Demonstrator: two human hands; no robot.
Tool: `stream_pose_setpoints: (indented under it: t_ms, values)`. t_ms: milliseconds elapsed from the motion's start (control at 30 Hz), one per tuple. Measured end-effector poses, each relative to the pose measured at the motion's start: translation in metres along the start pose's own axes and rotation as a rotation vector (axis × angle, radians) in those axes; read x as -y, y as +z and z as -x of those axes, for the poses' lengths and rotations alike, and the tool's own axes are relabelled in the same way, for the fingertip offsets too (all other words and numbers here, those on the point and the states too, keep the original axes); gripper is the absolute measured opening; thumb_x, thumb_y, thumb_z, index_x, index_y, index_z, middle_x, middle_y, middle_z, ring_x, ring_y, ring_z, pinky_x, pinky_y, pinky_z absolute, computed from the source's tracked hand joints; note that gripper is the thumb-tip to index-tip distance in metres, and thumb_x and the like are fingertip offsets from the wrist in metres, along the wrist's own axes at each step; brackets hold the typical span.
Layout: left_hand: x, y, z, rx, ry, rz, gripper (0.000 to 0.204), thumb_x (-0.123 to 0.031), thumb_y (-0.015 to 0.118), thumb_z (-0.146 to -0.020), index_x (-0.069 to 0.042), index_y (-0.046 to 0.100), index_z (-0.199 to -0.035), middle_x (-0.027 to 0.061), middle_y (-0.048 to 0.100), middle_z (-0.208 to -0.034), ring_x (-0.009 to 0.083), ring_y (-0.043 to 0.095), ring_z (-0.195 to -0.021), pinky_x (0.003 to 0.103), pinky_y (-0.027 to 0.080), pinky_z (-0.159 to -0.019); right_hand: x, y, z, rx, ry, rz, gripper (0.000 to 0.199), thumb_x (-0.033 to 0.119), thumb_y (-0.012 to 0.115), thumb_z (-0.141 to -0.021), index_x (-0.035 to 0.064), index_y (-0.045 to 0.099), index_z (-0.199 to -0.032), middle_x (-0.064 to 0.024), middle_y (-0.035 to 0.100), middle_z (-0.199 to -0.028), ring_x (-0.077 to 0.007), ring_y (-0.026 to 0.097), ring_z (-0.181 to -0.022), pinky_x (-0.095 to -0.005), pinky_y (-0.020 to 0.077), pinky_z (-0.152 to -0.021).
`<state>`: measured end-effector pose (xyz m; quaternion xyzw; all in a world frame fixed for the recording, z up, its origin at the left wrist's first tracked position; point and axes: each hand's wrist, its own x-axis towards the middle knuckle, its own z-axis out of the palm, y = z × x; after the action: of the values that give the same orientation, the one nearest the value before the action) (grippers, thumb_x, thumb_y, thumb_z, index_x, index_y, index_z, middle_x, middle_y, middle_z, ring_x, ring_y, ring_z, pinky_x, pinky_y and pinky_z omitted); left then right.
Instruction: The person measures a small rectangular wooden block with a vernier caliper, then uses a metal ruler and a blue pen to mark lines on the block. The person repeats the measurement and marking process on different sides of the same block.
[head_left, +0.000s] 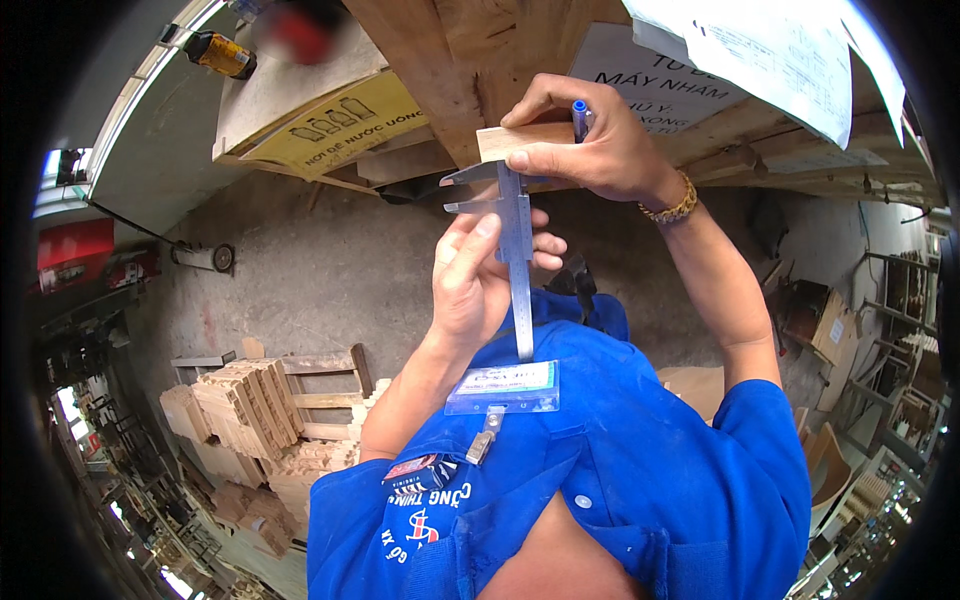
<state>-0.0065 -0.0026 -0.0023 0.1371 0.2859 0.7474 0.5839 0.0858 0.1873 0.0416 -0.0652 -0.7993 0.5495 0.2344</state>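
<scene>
Left hand (470, 265): one; fingers curled round caliper, thumb at slide.
Caliper (515, 215): one, metal; jaws parted.
Wood block (500, 142): one, pale; at worktop's (470, 50) near edge, outside jaw gap.
Pen (580, 118): one, blue; tucked against right hand (600, 145).
Right hand: one; pinching wood block.
Risks: slackened pinch could drop wood block; bumped slide could shift jaws.

In the grip, the caliper (516, 225) was silver-grey, the wooden block (494, 144) pale tan, the pen (580, 112) blue; behind it, the bracelet (673, 206) was braided golden-brown; leftward, the sign (335, 128) was yellow with dark bottles.
</scene>
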Motion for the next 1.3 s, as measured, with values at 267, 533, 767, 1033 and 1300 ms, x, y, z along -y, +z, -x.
stream_pose_setpoints:
  t_ms: [267, 533, 767, 1033, 1300]
  values:
    - [-0.012, 0.003, -0.023, -0.131, 0.151, -0.127, 0.042, -0.017, 0.066, -0.094, 0.003, 0.054, -0.13, 0.0134, 0.068, -0.108, 0.0212, 0.069, -0.093, 0.038, 0.06, -0.08, 0.002, 0.003, -0.002, 0.019, 0.044, -0.049, 0.029, 0.019, 0.081, -0.083, -0.0002, 0.068, -0.101, -0.0087, 0.072, -0.096, -0.0137, 0.066, -0.094, -0.029, 0.0514, -0.085]
    - [-0.02, 0.002, -0.029, -0.128, 0.227, -0.176, 0.031, -0.006, 0.071, -0.09, 0.008, 0.065, -0.118, 0.0129, 0.072, -0.104, 0.015, 0.068, -0.093, 0.028, 0.054, -0.086, 0.004, 0.005, -0.005, 0.071, 0.087, -0.094, 0.032, 0.013, 0.08, -0.085, -0.0015, 0.065, -0.11, -0.0042, 0.068, -0.097, -0.005, 0.061, -0.076, -0.0194, 0.0507, -0.064]
    - [-0.022, 0.0, -0.032, -0.169, 0.174, -0.144, 0.032, -0.004, 0.069, -0.09, 0.008, 0.064, -0.119, 0.0123, 0.072, -0.107, 0.0162, 0.068, -0.095, 0.03, 0.053, -0.09, 0.042, 0.0, 0.004, -0.249, -0.098, 0.377, 0.032, 0.019, 0.061, -0.094, -0.0024, 0.065, -0.117, -0.0078, 0.07, -0.099, -0.0079, 0.056, -0.066, -0.0218, 0.0462, -0.06]
    - [-0.023, 0.007, -0.032, -0.13, 0.193, -0.143, 0.03, -0.003, 0.068, -0.09, 0.007, 0.064, -0.118, 0.012, 0.072, -0.107, 0.016, 0.068, -0.096, 0.03, 0.052, -0.091, 0.101, -0.01, 0.016, -0.275, -0.476, -0.106, 0.039, 0.031, 0.052, -0.101, -0.0035, 0.065, -0.112, -0.0136, 0.071, -0.09, -0.0086, 0.054, -0.064, -0.0196, 0.0427, -0.057]
    - [-0.026, 0.01, -0.029, -0.171, 0.207, -0.157, 0.031, -0.004, 0.069, -0.09, 0.009, 0.064, -0.118, 0.0128, 0.072, -0.106, 0.0152, 0.068, -0.094, 0.029, 0.054, -0.087, 0.057, 0.005, -0.001, -0.056, -0.177, 0.691, 0.045, 0.004, 0.074, -0.08, 0.0039, 0.066, -0.124, -0.0176, 0.067, -0.12, -0.0357, 0.067, -0.107, -0.0371, 0.0559, -0.088]
